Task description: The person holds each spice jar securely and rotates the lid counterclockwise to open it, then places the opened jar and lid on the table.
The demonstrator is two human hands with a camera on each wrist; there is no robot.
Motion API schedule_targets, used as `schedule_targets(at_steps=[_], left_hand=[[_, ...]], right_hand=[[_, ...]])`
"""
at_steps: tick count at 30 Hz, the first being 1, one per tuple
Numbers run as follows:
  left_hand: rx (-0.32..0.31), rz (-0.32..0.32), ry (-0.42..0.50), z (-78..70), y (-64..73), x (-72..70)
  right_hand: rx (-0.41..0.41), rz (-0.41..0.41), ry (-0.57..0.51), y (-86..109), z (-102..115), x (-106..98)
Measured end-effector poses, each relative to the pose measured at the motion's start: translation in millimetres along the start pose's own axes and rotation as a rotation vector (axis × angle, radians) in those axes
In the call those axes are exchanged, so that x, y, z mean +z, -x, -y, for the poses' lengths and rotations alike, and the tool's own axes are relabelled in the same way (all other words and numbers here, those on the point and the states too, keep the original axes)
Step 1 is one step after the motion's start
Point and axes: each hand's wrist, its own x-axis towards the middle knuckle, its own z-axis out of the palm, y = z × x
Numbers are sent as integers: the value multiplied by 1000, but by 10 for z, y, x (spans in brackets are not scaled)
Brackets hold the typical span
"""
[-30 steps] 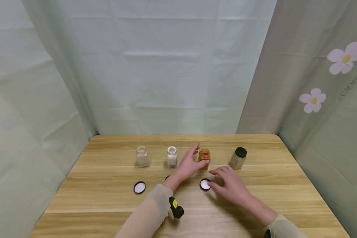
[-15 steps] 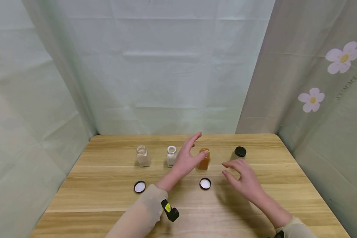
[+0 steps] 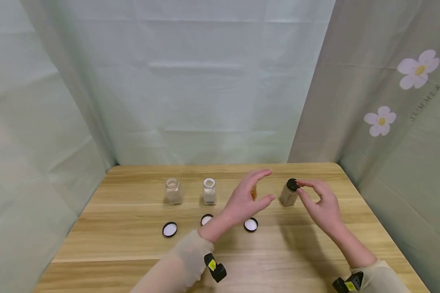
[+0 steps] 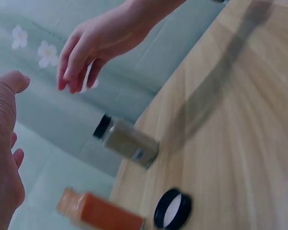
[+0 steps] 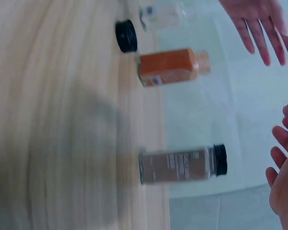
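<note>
A square spice jar with a black lid (image 3: pixel 288 197) holds brownish powder and stands upright at the right of the row. My right hand (image 3: pixel 322 205) hovers above and to its right; in the right wrist view a gap separates the fingers from that lid. Thumb and fingers spread apart and holding nothing, my left hand (image 3: pixel 243 199) is raised over an uncapped jar of orange powder (image 5: pixel 168 67). That orange jar is mostly hidden behind the left hand in the head view. A loose black lid (image 3: pixel 251 224) lies white side up in front of it.
Two more uncapped jars stand to the left, one with beige powder (image 3: pixel 174 192) and one with white powder (image 3: pixel 209 193). Loose lids (image 3: pixel 170 229) lie before them, one partly covered by the left forearm. Pale curtains (image 3: pixel 212 101) enclose the wooden table (image 3: pixel 113 264).
My right hand has left the loose lid by the orange jar and moved right, up to the black-lidded jar. My left hand has come off the orange jar and shifted right.
</note>
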Motion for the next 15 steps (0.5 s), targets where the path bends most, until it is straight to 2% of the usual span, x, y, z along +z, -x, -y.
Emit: schedule_targets(at_steps=[4,8,10,15], left_hand=[[-15,43,7,-47,-19,187],[-72,69,21,-37,-56,400],[-114,69,38,-14,-83,514],[-236,53,15,100,-120,772]], right_hand=[[76,-11,-26,-42,-54,-58],[116,-2,-37,-52,-120,-73],[136,6,-45,-58,-160,-65],[217,42,-54,-71,-267,-16]])
